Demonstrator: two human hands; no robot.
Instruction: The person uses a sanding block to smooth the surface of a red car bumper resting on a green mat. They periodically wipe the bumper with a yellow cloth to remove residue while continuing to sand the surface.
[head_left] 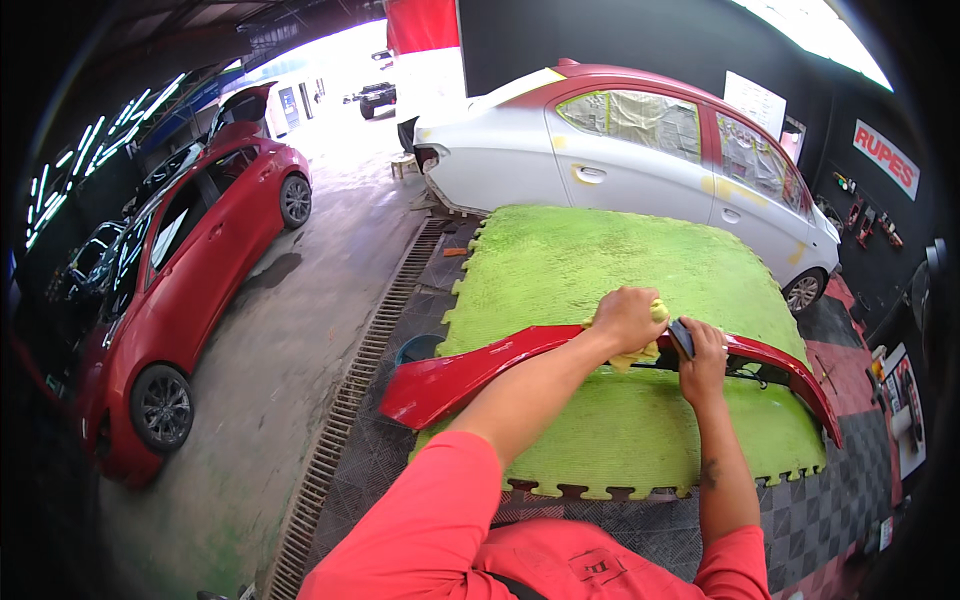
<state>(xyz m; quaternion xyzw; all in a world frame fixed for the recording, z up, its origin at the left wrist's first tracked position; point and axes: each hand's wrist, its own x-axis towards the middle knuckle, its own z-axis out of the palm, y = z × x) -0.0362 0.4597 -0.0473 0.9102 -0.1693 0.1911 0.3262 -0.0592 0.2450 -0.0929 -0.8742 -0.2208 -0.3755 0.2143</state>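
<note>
A long, curved, glossy red car body panel (478, 372) lies across a green foam mat (600, 245) in front of me. My left hand (628, 320) is closed on a yellow cloth (630, 356) at the middle of the panel's upper edge. Just to its right, my right hand (705, 352) grips a small dark block (682, 338) against the panel, fingers bent round it. The block's exact kind is not clear. Part of the panel is hidden behind my left forearm.
Beyond the mat stands a white and red car (640, 165) with its windows masked. A red car (190, 270) is parked at the left. A metal floor drain (350, 400) runs along the left, and a blue bucket (420, 347) sits beside the panel. Tools (868, 215) hang on the right wall.
</note>
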